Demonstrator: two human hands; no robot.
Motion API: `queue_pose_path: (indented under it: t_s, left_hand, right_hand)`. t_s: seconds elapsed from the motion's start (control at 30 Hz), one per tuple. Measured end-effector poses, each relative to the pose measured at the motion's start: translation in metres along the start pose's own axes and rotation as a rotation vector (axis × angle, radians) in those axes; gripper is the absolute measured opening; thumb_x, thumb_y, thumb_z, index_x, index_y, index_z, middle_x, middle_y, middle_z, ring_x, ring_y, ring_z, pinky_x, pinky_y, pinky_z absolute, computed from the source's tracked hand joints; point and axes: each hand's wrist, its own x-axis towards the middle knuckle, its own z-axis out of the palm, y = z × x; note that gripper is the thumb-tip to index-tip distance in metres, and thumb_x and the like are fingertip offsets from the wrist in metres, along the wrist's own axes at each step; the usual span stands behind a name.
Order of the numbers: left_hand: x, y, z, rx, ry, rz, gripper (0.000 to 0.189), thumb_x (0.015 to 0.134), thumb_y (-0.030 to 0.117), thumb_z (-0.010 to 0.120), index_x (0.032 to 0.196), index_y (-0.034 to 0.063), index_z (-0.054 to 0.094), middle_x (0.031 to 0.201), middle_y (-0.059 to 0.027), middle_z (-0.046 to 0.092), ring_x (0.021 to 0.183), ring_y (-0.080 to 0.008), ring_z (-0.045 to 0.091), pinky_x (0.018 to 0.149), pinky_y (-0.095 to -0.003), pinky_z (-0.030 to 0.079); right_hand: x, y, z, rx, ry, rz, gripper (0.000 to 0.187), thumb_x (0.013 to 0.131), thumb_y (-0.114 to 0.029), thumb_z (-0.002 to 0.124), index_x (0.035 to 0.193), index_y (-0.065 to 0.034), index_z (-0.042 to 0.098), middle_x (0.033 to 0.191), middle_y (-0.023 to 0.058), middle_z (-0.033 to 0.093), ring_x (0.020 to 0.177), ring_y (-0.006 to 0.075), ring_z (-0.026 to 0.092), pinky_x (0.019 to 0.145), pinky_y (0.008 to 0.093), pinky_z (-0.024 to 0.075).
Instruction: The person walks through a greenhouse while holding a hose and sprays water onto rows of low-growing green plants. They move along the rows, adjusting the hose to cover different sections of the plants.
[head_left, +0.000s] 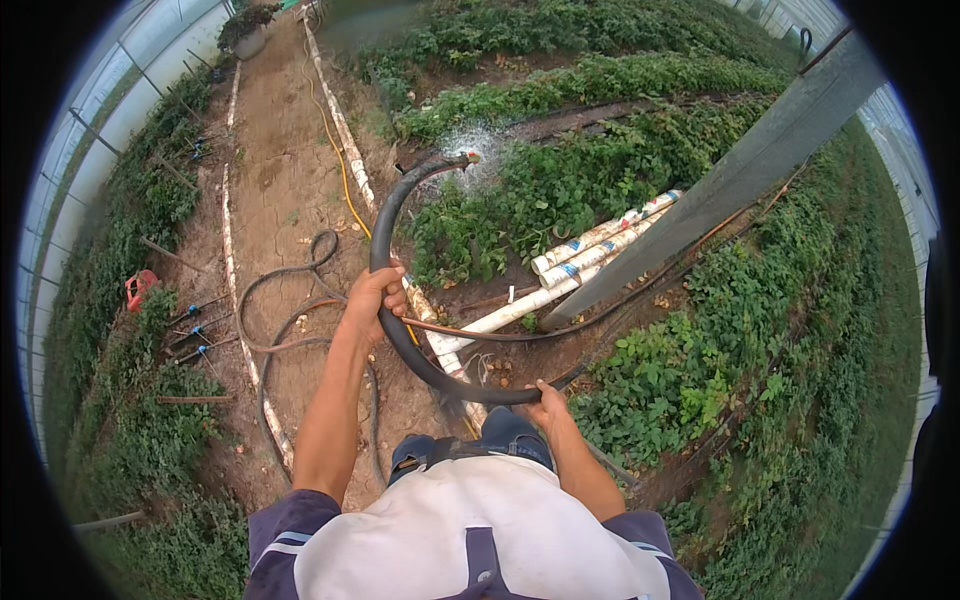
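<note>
A thick black hose (429, 369) bends in a wide curve in front of me. My left hand (377, 301) is closed around its upright part, left of the middle of the view. Lower and to the right, my right hand (546, 402) grips the same hose near my hip. From the hose's far end, where a small red and green fitting (472, 158) shows, water (480, 150) sprays out over green leafy plants (525, 195). A thinner dark hose (495, 337) passes behind the thick one.
White pipes (480, 319) lie on the soil beside a slanting grey post (720, 180). Loops of thin hose (241, 319) and a yellow hose (343, 176) rest on the dirt path (274, 150). Plant rows fill both sides, with a red object (140, 289) at left.
</note>
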Motion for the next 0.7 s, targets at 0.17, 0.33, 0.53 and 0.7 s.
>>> queue_pose_path:
  t_s: [0.17,0.33,0.53,0.7]
  left_hand:
    - [0.008,-0.004,0.022,0.017,0.051,0.008,0.013,0.090,0.007,0.061,0.096,0.0087,0.050,0.063,0.0028,0.045,0.047,-0.0067,0.042,0.042,-0.0254,0.038]
    - [0.004,-0.023,0.027,-0.017,0.009,-0.051,0.015,0.089,0.006,0.061,0.097,0.0101,0.049,0.063,0.0027,0.045,0.046,-0.0073,0.043,0.042,-0.0255,0.039]
    - [-0.002,-0.058,0.048,0.008,-0.056,-0.100,0.020,0.087,0.009,0.067,0.096,0.0117,0.050,0.063,0.0020,0.047,0.048,-0.0110,0.044,0.045,-0.0305,0.038]
    - [0.003,-0.062,0.049,0.063,-0.101,-0.116,0.021,0.088,0.013,0.067,0.097,0.0118,0.048,0.065,0.0021,0.047,0.048,-0.0109,0.045,0.046,-0.0308,0.039]
  right_hand:
    - [0.019,-0.003,0.005,-0.069,0.033,0.041,0.023,0.095,-0.007,0.057,0.113,0.0062,0.048,0.100,0.0219,0.062,0.091,0.0359,0.065,0.079,0.0530,0.0567]
    - [0.008,-0.023,0.011,-0.906,0.054,-0.082,0.048,0.087,-0.008,0.063,0.128,0.0098,0.047,0.109,0.0217,0.063,0.097,0.0341,0.065,0.079,0.0467,0.0570]
    - [-0.036,-0.010,0.064,-1.444,-0.648,-0.437,0.051,0.095,-0.032,0.055,0.130,0.0054,0.055,0.125,0.0226,0.063,0.117,0.0331,0.060,0.103,0.0363,0.0427]
    - [-0.081,-0.003,0.081,-1.093,-1.314,-0.396,0.053,0.103,-0.043,0.040,0.102,0.0035,0.066,0.087,0.0115,0.067,0.084,0.0190,0.062,0.080,0.0349,0.0475]
